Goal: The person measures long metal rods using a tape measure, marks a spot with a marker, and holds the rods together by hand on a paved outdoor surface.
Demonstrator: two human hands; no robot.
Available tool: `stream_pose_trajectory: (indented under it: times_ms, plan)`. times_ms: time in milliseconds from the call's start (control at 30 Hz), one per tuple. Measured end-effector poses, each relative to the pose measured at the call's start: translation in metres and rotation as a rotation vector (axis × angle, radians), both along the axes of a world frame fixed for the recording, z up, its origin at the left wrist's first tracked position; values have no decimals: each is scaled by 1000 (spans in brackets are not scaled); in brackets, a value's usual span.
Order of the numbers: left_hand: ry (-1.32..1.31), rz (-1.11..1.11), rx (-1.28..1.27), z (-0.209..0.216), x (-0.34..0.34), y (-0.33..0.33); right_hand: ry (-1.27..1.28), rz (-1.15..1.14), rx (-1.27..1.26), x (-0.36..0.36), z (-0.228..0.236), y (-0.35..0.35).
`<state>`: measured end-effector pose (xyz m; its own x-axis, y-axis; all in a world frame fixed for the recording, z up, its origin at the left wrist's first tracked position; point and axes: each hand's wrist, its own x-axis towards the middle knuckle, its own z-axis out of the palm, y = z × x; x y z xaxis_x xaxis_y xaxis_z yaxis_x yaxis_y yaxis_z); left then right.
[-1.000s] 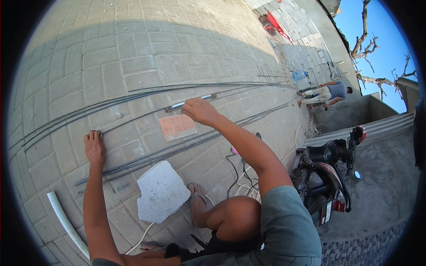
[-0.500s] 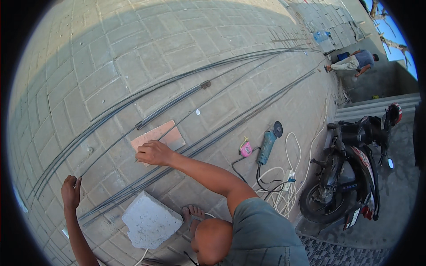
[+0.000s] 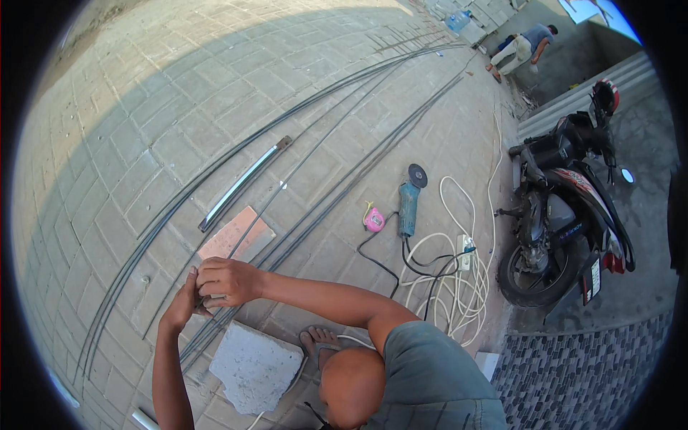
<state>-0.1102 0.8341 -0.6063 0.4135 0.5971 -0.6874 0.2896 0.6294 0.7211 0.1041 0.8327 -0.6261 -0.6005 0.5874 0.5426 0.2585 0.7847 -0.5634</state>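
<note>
Hands meeting at the near stretch of a slim grey rod [image 3: 256, 221].
Rod long, thin, lying across a flat orange board [image 3: 223, 239] and running to the right hand [image 3: 231, 281]; its fingers curl against the left hand [image 3: 180, 307], grip hidden, cannot tell what is held. Close by: straight bar [image 3: 242, 185], shiny strip; concrete slab [image 3: 256, 368], pale, pitted, jagged-edged; paving [image 3: 179, 129] of matte oblong blocks.

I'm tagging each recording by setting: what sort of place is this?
Probably an outdoor yard or driveway used as a work area: long metal rods lie across the block paving, an angle grinder rests near them, and a motorbike stands to the right.
</note>
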Motion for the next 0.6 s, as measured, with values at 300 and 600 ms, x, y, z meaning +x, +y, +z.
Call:
stream_pose_trajectory:
  times_ms: [300, 600]
  plan:
    - [394, -432, 987, -34, 42, -59, 1425, -1106, -1256, 180, -32, 68]
    - [773, -544, 1075, -51, -32, -21, 1611, -981, -1207, 99, -37, 70]
